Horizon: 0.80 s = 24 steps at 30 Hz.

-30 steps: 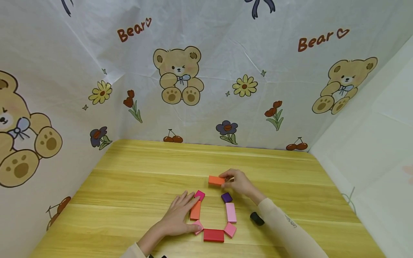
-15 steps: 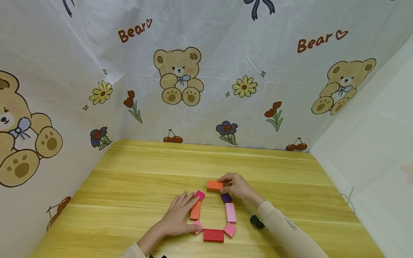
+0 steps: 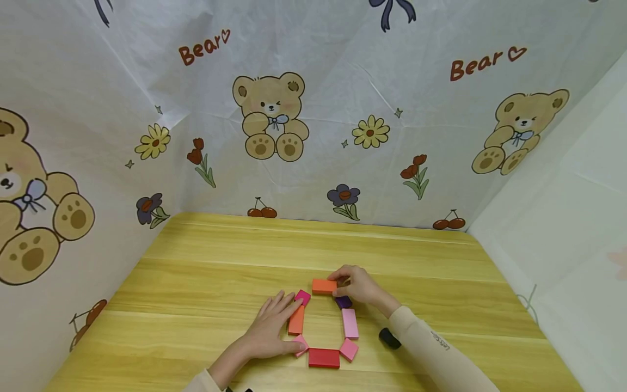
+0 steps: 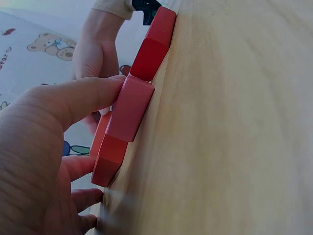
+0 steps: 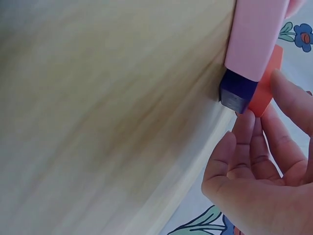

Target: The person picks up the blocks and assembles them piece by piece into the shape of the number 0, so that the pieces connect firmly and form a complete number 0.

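Note:
In the head view my right hand [image 3: 359, 284] pinches the right end of an orange block [image 3: 324, 286] at the far side of a ring of blocks. Just below those fingers lies a dark purple block [image 3: 344, 302], partly covered by them. My left hand [image 3: 269, 328] lies spread along the ring's left side. Its thumb touches a pink block [image 4: 130, 107], and its fingers reach the red-orange block [image 3: 296, 320] and the magenta block [image 3: 302, 297]. In the right wrist view the held orange block [image 5: 264, 87] shows behind the purple one.
A red block [image 3: 324, 358] forms the near side of the ring. A second pink block [image 3: 349, 349] and a long light pink block [image 3: 350, 323] make up its right side. A black strap piece [image 3: 389, 338] shows by the right sleeve. The wooden table [image 3: 220, 256] meets a bear-print cloth behind.
My right hand has brought the orange block nearer and slightly left, down toward the gap between the magenta and purple blocks. The left hand has stayed in place.

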Available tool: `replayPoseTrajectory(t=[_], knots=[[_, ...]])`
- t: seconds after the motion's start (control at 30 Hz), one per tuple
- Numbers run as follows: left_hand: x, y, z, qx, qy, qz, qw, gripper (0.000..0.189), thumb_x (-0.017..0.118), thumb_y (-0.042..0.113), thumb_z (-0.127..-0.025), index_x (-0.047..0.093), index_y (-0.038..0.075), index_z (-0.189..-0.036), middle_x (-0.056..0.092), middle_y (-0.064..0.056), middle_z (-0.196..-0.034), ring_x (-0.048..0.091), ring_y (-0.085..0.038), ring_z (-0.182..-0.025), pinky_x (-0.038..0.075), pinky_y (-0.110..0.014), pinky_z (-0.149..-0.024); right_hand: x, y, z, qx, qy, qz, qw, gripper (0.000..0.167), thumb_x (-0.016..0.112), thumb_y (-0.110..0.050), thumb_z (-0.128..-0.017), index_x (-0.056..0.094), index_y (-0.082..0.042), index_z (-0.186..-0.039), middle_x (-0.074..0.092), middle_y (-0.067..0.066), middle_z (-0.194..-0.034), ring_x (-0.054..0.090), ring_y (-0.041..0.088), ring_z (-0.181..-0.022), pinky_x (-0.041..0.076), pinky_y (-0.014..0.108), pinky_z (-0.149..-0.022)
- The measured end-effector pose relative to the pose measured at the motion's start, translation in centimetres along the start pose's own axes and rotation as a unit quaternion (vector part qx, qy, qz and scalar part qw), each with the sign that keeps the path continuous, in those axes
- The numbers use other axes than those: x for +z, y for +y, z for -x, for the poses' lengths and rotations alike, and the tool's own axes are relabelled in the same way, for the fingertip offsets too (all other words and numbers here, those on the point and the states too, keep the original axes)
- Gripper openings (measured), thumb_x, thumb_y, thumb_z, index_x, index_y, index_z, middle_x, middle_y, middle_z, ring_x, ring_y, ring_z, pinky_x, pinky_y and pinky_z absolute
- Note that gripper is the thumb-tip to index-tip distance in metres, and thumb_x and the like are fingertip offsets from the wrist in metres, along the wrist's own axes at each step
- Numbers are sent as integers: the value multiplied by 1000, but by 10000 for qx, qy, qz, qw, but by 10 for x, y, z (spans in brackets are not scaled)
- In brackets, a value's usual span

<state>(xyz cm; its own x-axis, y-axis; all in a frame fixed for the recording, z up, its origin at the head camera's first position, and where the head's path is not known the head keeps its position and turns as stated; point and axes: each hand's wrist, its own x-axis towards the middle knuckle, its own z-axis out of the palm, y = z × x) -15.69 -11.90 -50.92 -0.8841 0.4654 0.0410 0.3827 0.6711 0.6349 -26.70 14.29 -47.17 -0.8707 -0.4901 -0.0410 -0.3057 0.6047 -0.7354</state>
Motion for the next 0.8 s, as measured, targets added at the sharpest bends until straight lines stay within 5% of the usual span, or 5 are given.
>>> replayPoseTrajectory(t=[0.8], knots=[[-2,2,0,-36,-6,39,10000,97,69,61,-78,32,14,-154,25,-12,-161,10,-39,-150,4,-62,-119,3,-1,-2,-58,-256,-23,9997,28,77,-5,-81,72,-7,-108,67,5,-103,60,16,-89,53,31,-78]])
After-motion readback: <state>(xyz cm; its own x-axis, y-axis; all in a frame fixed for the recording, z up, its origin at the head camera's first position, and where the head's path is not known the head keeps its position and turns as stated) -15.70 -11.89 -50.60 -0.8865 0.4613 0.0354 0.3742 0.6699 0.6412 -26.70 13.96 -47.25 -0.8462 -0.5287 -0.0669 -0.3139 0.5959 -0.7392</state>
